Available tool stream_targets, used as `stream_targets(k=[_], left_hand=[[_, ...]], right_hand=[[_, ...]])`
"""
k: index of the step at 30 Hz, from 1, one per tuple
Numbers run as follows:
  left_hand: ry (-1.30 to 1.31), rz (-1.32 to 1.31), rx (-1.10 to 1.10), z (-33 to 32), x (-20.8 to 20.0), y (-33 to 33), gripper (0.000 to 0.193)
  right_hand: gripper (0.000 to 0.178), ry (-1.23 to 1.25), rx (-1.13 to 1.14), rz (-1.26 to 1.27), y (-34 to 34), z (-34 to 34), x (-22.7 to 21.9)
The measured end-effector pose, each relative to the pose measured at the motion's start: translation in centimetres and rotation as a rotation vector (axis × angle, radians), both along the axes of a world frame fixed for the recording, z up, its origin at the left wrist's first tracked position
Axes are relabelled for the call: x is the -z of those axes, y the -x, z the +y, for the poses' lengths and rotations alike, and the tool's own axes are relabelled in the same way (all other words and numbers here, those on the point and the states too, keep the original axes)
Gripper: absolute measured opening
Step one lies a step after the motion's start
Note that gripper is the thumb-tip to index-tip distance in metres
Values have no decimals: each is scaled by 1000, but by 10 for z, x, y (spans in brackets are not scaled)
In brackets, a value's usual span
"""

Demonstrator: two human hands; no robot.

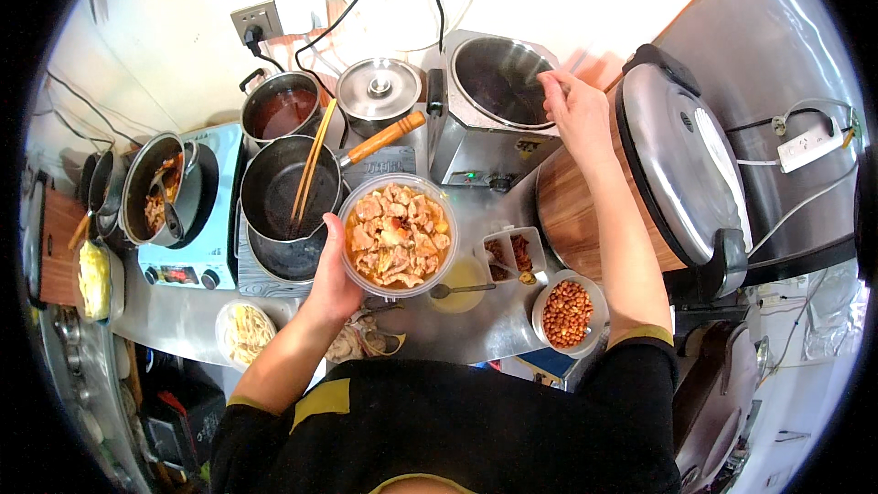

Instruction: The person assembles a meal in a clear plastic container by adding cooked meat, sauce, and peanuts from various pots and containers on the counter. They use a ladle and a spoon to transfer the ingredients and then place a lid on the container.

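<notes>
My left hand [333, 282] supports a round clear plastic bowl [402, 292] from its left side, fingers mostly hidden beneath it. Pieces of cooked meat [396, 230] in brownish broth fill the bowl. My right hand [578, 112] is raised at the right rim of a square steel cooker [455, 148] with a deep round dark well. Its fingers are pinched together; whatever they hold, if anything, I cannot make out. Left of the bowl, wooden chopsticks [312, 167] rest in a black pan [265, 185] with a wooden handle.
A pot of dark red liquid [283, 116] and a lidded steel pot [378, 87] stand behind. A pot with a ladle [137, 218] sits on a blue cooktop [192, 273] at left. Peanuts [567, 313], a divided condiment box [513, 256] and a large wood-patterned cooker [581, 215] are at right.
</notes>
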State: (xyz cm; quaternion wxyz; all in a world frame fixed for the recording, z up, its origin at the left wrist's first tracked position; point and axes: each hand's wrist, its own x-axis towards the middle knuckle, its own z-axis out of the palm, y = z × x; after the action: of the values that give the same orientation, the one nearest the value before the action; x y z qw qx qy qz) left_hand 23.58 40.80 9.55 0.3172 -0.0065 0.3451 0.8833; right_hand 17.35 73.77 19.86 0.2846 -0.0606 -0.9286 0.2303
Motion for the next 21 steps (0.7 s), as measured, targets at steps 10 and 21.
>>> stream_targets(k=[10,21], left_hand=[[-15,17,-12,25,-11,23,78],[23,20,-79,64,-20,56,75]], right_hand=[[30,675,17,101,-27,24,-17],[32,851,-169,124,-103,8,-83]])
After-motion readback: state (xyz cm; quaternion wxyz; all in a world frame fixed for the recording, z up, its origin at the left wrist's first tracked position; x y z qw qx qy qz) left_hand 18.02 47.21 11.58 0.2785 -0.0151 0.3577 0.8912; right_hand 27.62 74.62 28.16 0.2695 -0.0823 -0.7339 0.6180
